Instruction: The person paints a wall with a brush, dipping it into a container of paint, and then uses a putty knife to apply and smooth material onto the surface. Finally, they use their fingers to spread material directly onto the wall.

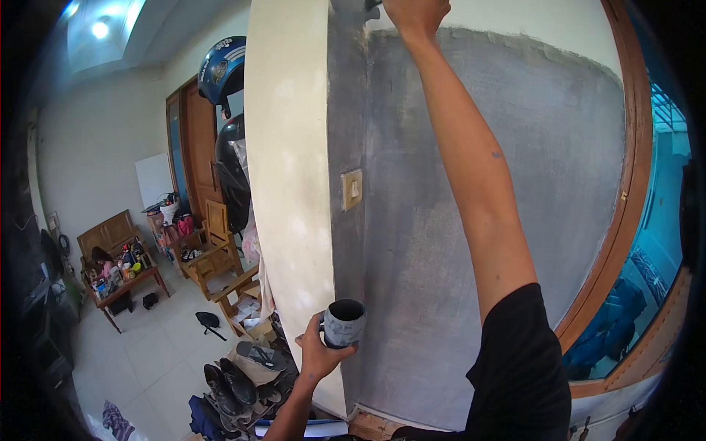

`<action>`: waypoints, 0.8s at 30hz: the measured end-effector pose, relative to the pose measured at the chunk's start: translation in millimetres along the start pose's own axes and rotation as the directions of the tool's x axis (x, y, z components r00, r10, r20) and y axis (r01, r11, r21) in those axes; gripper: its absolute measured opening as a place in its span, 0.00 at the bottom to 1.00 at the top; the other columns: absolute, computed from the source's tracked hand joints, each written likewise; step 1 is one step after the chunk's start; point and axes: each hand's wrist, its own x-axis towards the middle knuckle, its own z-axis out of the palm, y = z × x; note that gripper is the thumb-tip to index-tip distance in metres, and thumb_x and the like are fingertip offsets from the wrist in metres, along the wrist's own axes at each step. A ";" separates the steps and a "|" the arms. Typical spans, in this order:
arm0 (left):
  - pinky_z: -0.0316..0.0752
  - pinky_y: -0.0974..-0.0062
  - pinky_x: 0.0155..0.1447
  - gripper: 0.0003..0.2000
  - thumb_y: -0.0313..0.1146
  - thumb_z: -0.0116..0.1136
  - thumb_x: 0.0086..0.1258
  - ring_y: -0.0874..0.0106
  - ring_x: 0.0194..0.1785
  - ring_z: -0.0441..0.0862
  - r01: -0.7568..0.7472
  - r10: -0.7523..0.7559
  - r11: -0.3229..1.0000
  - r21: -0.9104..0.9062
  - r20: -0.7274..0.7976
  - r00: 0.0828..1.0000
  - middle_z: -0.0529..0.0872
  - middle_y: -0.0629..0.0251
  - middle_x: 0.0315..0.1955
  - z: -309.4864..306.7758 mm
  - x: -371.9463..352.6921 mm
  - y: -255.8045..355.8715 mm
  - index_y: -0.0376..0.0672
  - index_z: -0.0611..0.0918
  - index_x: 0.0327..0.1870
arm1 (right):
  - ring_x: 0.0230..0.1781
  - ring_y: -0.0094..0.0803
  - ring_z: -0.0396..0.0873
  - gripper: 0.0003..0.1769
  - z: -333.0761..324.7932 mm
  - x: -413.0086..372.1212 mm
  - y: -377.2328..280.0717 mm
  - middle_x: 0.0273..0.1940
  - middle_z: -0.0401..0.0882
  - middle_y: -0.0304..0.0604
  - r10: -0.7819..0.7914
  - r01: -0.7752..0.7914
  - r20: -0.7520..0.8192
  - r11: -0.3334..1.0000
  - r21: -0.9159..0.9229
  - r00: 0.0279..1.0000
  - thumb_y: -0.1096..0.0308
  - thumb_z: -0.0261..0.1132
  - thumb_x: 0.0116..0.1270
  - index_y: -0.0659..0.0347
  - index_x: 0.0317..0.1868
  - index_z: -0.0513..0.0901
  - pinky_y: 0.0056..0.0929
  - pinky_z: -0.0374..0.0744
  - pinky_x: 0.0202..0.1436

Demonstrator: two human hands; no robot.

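My left hand (321,356) is wrapped round a paint-smeared grey mug (344,332), held upright low in front of the wall corner; its inside looks dark. My right arm reaches up to the top edge of the view. There my right hand (418,16) is closed, partly cut off, on what looks like a paintbrush (373,10), of which only a dark bit shows against the corner. Grey paint (434,147) covers much of the wall, with a ragged upper edge below a cream strip. A light switch (352,189) sits on the narrow grey face.
A wooden-framed window (631,162) borders the wall at right. Helmets (223,70) hang beyond the cream pillar (288,147). Black shoes (232,386) and sandals crowd the floor at lower left. Farther off stand wooden chairs (213,253) and a cluttered low table (129,285), with a person behind it.
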 end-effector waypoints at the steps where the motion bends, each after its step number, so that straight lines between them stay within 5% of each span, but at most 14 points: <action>1: 0.57 0.53 0.69 0.44 0.40 0.83 0.41 0.60 0.59 0.83 -0.009 0.008 0.999 -0.031 -0.016 1.000 0.86 0.56 0.53 0.0 0.0 -2.7 0.39 0.75 0.64 | 0.27 0.31 0.83 0.10 5.8 -4.5 8.2 0.26 0.84 0.48 -0.001 0.001 0.000 1.000 0.006 1.000 0.70 0.72 0.66 0.68 0.30 0.83 0.34 0.79 0.34; 3: 0.58 0.53 0.70 0.44 0.40 0.84 0.41 0.60 0.59 0.83 -0.016 0.014 0.998 -0.066 -0.034 0.999 0.86 0.55 0.53 -1.1 -0.3 -3.0 0.39 0.75 0.64 | 0.28 0.34 0.84 0.11 12.0 -10.0 12.4 0.26 0.85 0.50 0.301 -0.266 0.221 0.948 -0.177 0.928 0.69 0.73 0.65 0.69 0.30 0.83 0.35 0.79 0.34; 6: 0.60 0.54 0.70 0.43 0.38 0.83 0.42 0.60 0.58 0.83 0.008 -0.009 1.000 -0.028 -0.032 0.999 0.86 0.55 0.53 -4.8 0.2 4.0 0.37 0.76 0.64 | 0.31 0.39 0.86 0.11 18.6 -22.9 -7.3 0.28 0.85 0.54 0.284 -0.279 0.193 0.959 -0.052 0.939 0.70 0.72 0.65 0.70 0.30 0.83 0.37 0.79 0.35; 8: 0.75 0.56 0.67 0.42 0.36 0.84 0.41 0.58 0.58 0.85 -0.035 0.039 0.998 0.061 -0.069 0.997 0.88 0.53 0.52 -4.2 1.0 6.1 0.40 0.76 0.63 | 0.31 0.41 0.87 0.12 16.1 -22.1 -31.7 0.28 0.86 0.54 0.225 -0.230 0.121 0.972 0.034 0.967 0.70 0.72 0.64 0.70 0.30 0.83 0.38 0.79 0.37; 12: 0.76 0.57 0.66 0.42 0.36 0.83 0.41 0.58 0.58 0.86 -0.054 0.056 0.998 0.023 -0.057 0.997 0.88 0.54 0.52 6.4 1.3 -2.3 0.39 0.76 0.63 | 0.34 0.46 0.88 0.13 9.8 -1.8 -19.7 0.30 0.87 0.55 0.045 -0.039 -0.069 0.995 0.093 0.997 0.67 0.74 0.63 0.72 0.31 0.84 0.41 0.81 0.40; 15: 0.76 0.57 0.66 0.41 0.36 0.82 0.41 0.58 0.58 0.86 -0.039 0.038 0.999 -0.031 -0.043 0.998 0.88 0.54 0.52 11.5 0.8 -0.5 0.39 0.76 0.63 | 0.34 0.49 0.88 0.13 -1.5 13.8 3.8 0.31 0.88 0.54 0.054 -0.055 -0.074 0.998 -0.006 0.996 0.66 0.75 0.61 0.71 0.32 0.85 0.42 0.82 0.41; 17: 0.57 0.55 0.70 0.43 0.39 0.83 0.41 0.59 0.60 0.82 -0.002 0.001 0.997 -0.078 -0.006 1.000 0.86 0.56 0.53 13.6 -1.3 -1.1 0.39 0.75 0.64 | 0.33 0.51 0.88 0.13 0.4 14.3 24.0 0.30 0.88 0.55 -0.050 0.049 -0.136 0.999 -0.010 0.989 0.66 0.74 0.60 0.70 0.32 0.85 0.43 0.82 0.40; 19: 0.56 0.54 0.70 0.44 0.40 0.83 0.41 0.59 0.60 0.82 0.004 -0.005 0.996 -0.084 -0.011 1.000 0.86 0.56 0.53 14.2 -1.6 -4.4 0.39 0.75 0.64 | 0.33 0.52 0.88 0.13 3.4 10.3 39.9 0.29 0.87 0.55 0.056 -0.055 -0.003 0.982 -0.182 0.998 0.65 0.74 0.60 0.69 0.32 0.86 0.43 0.82 0.39; 21: 0.54 0.53 0.70 0.44 0.40 0.83 0.41 0.59 0.60 0.82 0.006 -0.007 0.996 -0.090 -0.012 1.000 0.86 0.56 0.53 14.1 -1.3 -5.3 0.40 0.75 0.64 | 0.34 0.50 0.89 0.13 10.2 0.7 44.2 0.30 0.87 0.56 -0.002 0.003 0.005 0.977 -0.215 1.000 0.65 0.73 0.59 0.69 0.33 0.86 0.42 0.82 0.39; 24: 0.55 0.53 0.70 0.44 0.40 0.83 0.41 0.59 0.60 0.82 0.009 -0.011 0.997 -0.074 -0.034 0.999 0.86 0.56 0.52 9.9 0.7 -3.2 0.40 0.75 0.64 | 0.33 0.48 0.88 0.14 18.1 -13.2 36.5 0.30 0.87 0.56 0.224 -0.200 0.131 0.964 -0.177 0.966 0.65 0.73 0.59 0.71 0.32 0.85 0.41 0.82 0.41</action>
